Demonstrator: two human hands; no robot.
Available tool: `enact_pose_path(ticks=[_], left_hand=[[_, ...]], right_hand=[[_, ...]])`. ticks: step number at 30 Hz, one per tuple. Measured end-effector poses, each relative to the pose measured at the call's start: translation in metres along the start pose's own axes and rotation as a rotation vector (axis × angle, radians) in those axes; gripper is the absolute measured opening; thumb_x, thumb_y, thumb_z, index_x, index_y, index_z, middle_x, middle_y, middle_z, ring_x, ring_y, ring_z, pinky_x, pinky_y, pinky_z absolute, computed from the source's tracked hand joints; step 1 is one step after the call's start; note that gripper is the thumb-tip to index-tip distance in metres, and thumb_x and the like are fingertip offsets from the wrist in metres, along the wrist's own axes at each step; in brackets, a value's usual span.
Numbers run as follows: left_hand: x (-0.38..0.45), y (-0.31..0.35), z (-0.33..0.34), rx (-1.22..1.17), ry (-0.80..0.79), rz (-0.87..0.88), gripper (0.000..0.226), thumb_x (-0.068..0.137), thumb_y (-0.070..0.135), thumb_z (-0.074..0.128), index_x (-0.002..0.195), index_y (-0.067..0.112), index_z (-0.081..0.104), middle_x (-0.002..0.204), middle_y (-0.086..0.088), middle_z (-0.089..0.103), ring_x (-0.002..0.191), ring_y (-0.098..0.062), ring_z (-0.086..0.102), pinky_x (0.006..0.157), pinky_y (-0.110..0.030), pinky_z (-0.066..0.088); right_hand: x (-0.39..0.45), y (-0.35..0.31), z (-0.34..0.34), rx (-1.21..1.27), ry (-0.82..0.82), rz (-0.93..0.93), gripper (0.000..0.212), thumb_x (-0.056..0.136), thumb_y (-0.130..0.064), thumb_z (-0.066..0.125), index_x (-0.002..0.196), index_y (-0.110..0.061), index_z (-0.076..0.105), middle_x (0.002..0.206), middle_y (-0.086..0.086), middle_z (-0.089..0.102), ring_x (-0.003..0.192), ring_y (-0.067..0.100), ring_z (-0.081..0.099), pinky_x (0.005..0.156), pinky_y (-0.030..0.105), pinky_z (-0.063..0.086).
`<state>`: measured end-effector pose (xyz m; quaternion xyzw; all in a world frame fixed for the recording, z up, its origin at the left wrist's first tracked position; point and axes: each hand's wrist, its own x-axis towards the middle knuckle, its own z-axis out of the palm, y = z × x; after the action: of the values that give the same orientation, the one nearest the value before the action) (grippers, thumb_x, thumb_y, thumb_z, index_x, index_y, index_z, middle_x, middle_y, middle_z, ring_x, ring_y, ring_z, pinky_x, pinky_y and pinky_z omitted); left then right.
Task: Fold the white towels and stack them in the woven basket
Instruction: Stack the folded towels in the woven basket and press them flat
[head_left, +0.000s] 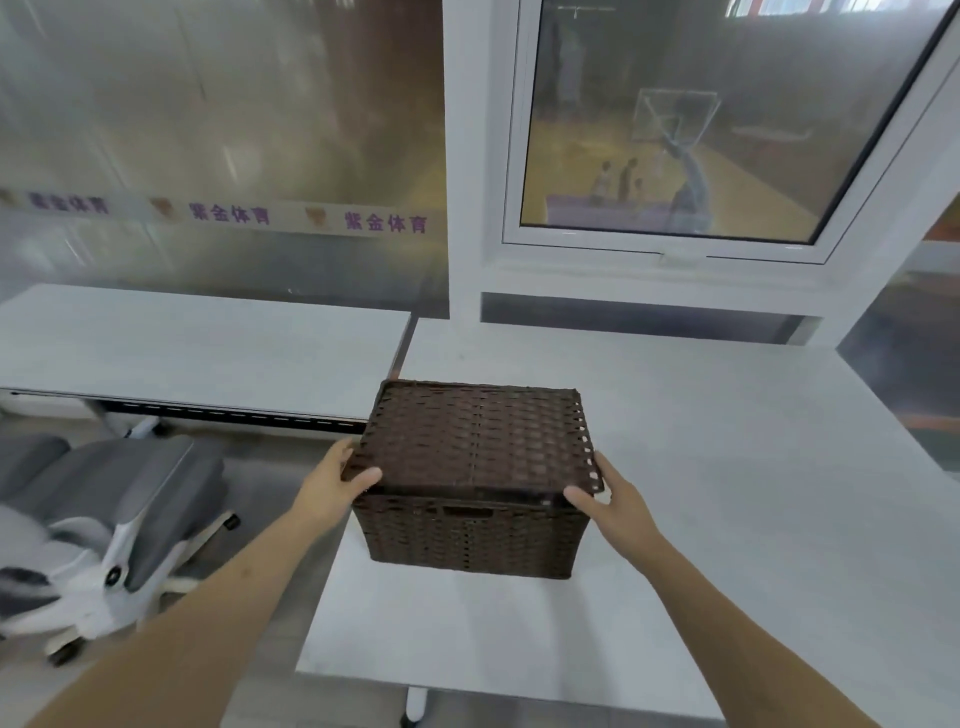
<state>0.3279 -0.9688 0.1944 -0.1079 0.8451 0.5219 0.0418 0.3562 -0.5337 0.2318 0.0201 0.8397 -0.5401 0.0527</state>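
Hands, two: left hand (345, 480) and right hand (613, 499) grip one basket lid (475, 436)

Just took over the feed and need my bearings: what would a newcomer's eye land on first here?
The dark brown woven basket stands out first, sitting near the left edge of the white table with its lid on. The left hand and right hand grip the lid's near corners, thumbs on top. No white towels are in view. Behind, a window overlooks a basketball court, and a grey chair stands at lower left.
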Motion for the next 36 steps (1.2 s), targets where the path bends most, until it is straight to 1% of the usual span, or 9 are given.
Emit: enact_pose_path(ticks=[3, 6, 8, 12, 18, 25, 27, 31, 36], left_hand=[[-0.031, 0.031, 0.014, 0.116, -0.027, 0.026, 0.072, 0.084, 0.022, 0.082, 0.146, 0.022, 0.046, 0.132, 0.007, 0.062, 0.121, -0.018, 0.059, 0.108, -0.042, 0.046], [-0.038, 0.039, 0.022, 0.199, 0.019, 0.045, 0.068, 0.087, 0.008, 0.078, 0.147, 0.018, 0.047, 0.128, 0.004, 0.058, 0.114, -0.016, 0.055, 0.1, -0.033, 0.044], [-0.039, 0.039, 0.024, 0.212, 0.024, 0.048, 0.066, 0.089, 0.008, 0.076, 0.148, 0.015, 0.046, 0.134, 0.0, 0.056, 0.12, -0.018, 0.055, 0.104, -0.035, 0.044], [-0.041, 0.031, 0.029, 0.221, 0.033, 0.066, 0.061, 0.091, 0.012, 0.074, 0.146, 0.015, 0.047, 0.147, 0.0, 0.048, 0.129, -0.02, 0.052, 0.112, -0.039, 0.043], [-0.032, 0.027, 0.03, 0.189, 0.064, 0.088, 0.06, 0.087, 0.012, 0.078, 0.139, 0.025, 0.052, 0.139, 0.005, 0.052, 0.126, -0.015, 0.051, 0.111, -0.042, 0.045], [-0.021, 0.018, 0.035, 0.003, 0.116, 0.056, 0.052, 0.081, 0.011, 0.082, 0.104, 0.048, 0.054, 0.122, 0.006, 0.057, 0.119, -0.02, 0.054, 0.105, -0.045, 0.049], [-0.019, 0.02, 0.033, -0.13, 0.113, 0.014, 0.051, 0.083, 0.006, 0.078, 0.104, 0.046, 0.054, 0.123, 0.001, 0.059, 0.115, -0.019, 0.059, 0.101, -0.045, 0.053], [-0.023, 0.029, 0.031, -0.31, 0.102, 0.004, 0.042, 0.087, -0.002, 0.073, 0.113, 0.026, 0.055, 0.122, -0.003, 0.063, 0.111, -0.018, 0.063, 0.098, -0.044, 0.055], [-0.016, 0.024, 0.025, -0.113, 0.054, 0.002, 0.047, 0.084, 0.003, 0.077, 0.116, 0.028, 0.053, 0.124, 0.0, 0.058, 0.112, -0.017, 0.061, 0.1, -0.042, 0.053]], right_hand=[[-0.008, 0.015, 0.011, -0.06, -0.023, 0.034, 0.068, 0.094, -0.037, 0.074, 0.146, -0.052, 0.033, 0.131, -0.034, 0.054, 0.112, -0.021, 0.051, 0.091, 0.013, 0.039], [-0.007, 0.018, 0.017, -0.089, 0.013, 0.063, 0.067, 0.096, -0.027, 0.073, 0.139, -0.055, 0.03, 0.123, -0.038, 0.053, 0.104, -0.027, 0.052, 0.086, 0.01, 0.04], [-0.004, 0.021, 0.018, -0.102, 0.022, 0.076, 0.067, 0.096, -0.023, 0.073, 0.142, -0.05, 0.032, 0.12, -0.04, 0.05, 0.103, -0.025, 0.053, 0.084, 0.006, 0.04], [0.001, 0.03, 0.021, -0.104, 0.033, 0.115, 0.077, 0.095, -0.025, 0.075, 0.159, -0.031, 0.032, 0.135, -0.021, 0.053, 0.121, 0.004, 0.049, 0.101, 0.024, 0.037], [0.003, 0.03, 0.021, -0.14, 0.011, 0.129, 0.079, 0.096, -0.032, 0.073, 0.161, -0.027, 0.029, 0.143, -0.011, 0.052, 0.124, 0.006, 0.047, 0.104, 0.025, 0.037], [0.004, 0.039, 0.02, -0.112, 0.019, 0.147, 0.08, 0.094, -0.036, 0.074, 0.161, -0.032, 0.03, 0.149, -0.008, 0.053, 0.13, 0.01, 0.05, 0.106, 0.026, 0.038], [0.003, 0.039, 0.02, -0.107, 0.027, 0.148, 0.079, 0.094, -0.034, 0.074, 0.161, -0.031, 0.031, 0.149, -0.008, 0.053, 0.128, 0.01, 0.05, 0.105, 0.026, 0.038], [0.001, 0.036, 0.02, -0.122, 0.021, 0.15, 0.079, 0.095, -0.034, 0.073, 0.161, -0.031, 0.03, 0.15, -0.007, 0.052, 0.126, 0.009, 0.049, 0.108, 0.028, 0.038], [0.007, 0.03, 0.021, -0.201, -0.003, 0.134, 0.08, 0.097, -0.038, 0.069, 0.163, -0.029, 0.024, 0.155, -0.005, 0.049, 0.14, 0.018, 0.047, 0.109, 0.034, 0.039]])
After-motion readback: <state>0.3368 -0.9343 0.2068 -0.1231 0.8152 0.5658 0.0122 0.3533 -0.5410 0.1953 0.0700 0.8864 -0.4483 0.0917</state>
